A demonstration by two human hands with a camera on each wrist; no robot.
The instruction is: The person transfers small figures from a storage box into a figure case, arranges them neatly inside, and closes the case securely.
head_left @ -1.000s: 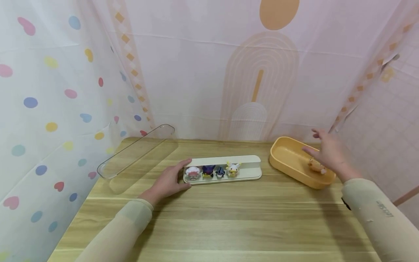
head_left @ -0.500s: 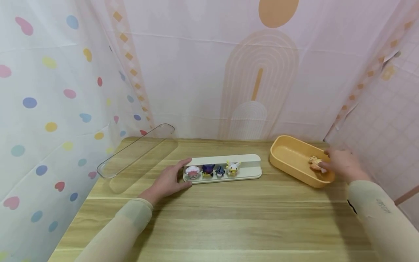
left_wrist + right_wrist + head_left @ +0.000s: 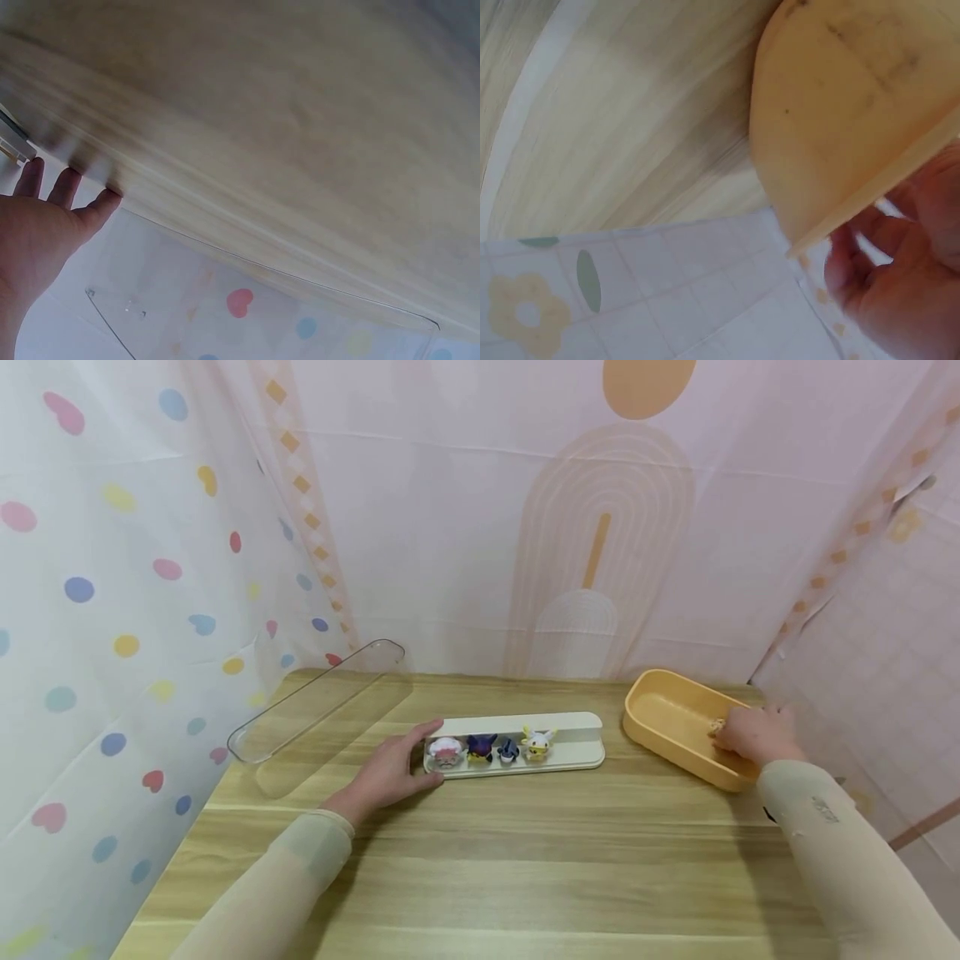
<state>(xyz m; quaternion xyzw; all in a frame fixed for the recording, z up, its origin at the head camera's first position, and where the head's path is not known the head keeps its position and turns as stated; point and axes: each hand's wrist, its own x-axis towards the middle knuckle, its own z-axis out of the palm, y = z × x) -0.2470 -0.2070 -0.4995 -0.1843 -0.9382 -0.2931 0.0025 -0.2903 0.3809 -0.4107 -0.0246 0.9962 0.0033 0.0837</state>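
Observation:
In the head view, my left hand [image 3: 386, 774] holds the left end of a long cream display stand [image 3: 562, 752], thumb at the front edge and index finger at the back. Four-limbed details are too small, but several toy figurines stand in a row on it: a white-and-pink one [image 3: 446, 752], a purple one [image 3: 481, 748], a small dark-blue one [image 3: 508, 751] and a white-and-yellow one [image 3: 537, 743]. My right hand [image 3: 761, 735] reaches into an orange-yellow basin [image 3: 667, 753] and pinches a light-orange figurine [image 3: 717, 727], mostly hidden by the hand. In the right wrist view the basin's rim hides the fingertips.
A clear plastic cover [image 3: 322, 714] lies at the left back of the wooden table [image 3: 480, 868]. Patterned curtains [image 3: 450, 527] hang along the back and both sides, close to the table's edges.
My right hand has come down into the basin and its fingers have closed about the light-orange figurine, covering most of it. The left hand has stayed on the stand.

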